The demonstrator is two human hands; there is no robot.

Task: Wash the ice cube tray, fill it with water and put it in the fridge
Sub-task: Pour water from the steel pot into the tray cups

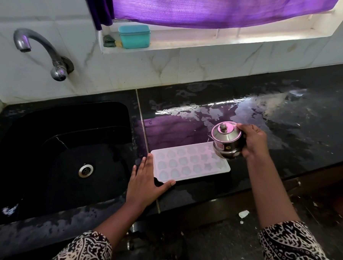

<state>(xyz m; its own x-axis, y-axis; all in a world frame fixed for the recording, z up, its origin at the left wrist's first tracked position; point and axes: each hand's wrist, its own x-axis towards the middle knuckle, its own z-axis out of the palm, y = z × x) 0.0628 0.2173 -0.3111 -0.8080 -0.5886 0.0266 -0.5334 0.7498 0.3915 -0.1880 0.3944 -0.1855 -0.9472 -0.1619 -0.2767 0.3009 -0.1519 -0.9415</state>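
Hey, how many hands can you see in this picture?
2. The left hand rests flat against the left end of the ice tray, beside the sink. The right hand holds a small steel pot over the tray's right end.

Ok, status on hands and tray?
Left hand flat against white plastic ice cube tray. Right hand holds lidded steel pot over its right end. Black countertop wet.
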